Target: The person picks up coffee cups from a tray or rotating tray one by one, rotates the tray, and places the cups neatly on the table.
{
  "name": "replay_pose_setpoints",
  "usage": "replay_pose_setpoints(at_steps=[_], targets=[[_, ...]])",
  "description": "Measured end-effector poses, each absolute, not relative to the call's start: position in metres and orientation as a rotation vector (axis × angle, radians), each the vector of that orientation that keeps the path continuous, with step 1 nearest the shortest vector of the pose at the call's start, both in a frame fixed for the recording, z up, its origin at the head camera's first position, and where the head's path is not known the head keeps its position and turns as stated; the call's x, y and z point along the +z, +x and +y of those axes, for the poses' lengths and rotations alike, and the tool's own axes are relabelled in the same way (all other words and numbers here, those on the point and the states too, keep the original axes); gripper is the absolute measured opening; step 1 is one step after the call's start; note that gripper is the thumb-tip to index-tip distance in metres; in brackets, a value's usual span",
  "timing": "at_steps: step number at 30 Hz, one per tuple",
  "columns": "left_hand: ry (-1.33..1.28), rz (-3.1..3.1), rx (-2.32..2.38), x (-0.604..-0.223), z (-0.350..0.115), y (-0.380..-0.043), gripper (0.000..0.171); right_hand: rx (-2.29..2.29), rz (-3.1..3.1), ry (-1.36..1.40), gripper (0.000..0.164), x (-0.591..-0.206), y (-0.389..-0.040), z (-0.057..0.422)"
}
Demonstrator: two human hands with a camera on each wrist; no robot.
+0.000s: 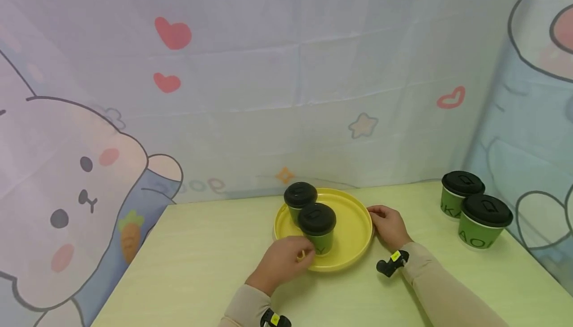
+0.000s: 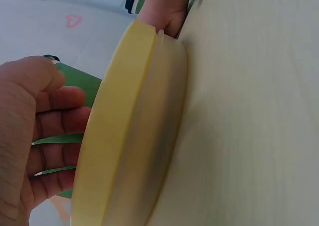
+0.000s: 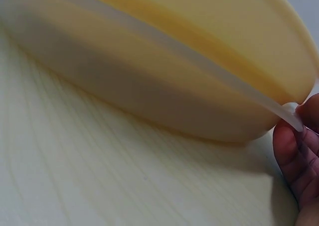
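A yellow round tray (image 1: 351,232) with a paler, translucent part under its rim rests on the table. Two green paper cups with black lids stand on its left half, a rear cup (image 1: 301,200) and a front cup (image 1: 321,240) with dark lettering. Beside the front cup, at the tray's near-left edge, is my left hand (image 1: 286,257), its fingers loosely bent and holding nothing. In the left wrist view those fingers overlap the green cup. My right hand (image 1: 390,226) is at the tray's right edge, and in the right wrist view its thumb and fingers pinch a translucent lip (image 3: 286,117) there.
Two more lidded green cups stand at the table's right side, a rear one (image 1: 452,202) and a nearer one (image 1: 481,230). Behind the pale table (image 1: 192,262) hangs a cartoon-printed cloth (image 1: 250,83), which also covers the right side.
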State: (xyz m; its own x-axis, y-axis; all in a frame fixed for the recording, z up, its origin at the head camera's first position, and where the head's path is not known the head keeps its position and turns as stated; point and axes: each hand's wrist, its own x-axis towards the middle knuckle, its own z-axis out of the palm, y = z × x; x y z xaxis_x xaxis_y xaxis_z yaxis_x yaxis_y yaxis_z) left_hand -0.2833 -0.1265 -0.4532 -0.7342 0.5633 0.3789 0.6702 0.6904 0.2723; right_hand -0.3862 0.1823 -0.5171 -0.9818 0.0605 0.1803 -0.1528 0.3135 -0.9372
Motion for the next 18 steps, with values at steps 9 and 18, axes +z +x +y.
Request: replay_pose_setpoints(at_steps=[9, 18], targets=[[-1.168, -2.698, -0.457, -0.4521, -0.1171, -0.2784, 0.019, 1.761, -2.373, 0.09, 0.027, -0.5181, -0.3886, 0.1829], [-1.315, -2.579, -0.424, -0.4587, -0.1181, -0.2797, 0.01, 1.744, -2.373, 0.096, 0.028, -0.5152, -0.3861, 0.1828]])
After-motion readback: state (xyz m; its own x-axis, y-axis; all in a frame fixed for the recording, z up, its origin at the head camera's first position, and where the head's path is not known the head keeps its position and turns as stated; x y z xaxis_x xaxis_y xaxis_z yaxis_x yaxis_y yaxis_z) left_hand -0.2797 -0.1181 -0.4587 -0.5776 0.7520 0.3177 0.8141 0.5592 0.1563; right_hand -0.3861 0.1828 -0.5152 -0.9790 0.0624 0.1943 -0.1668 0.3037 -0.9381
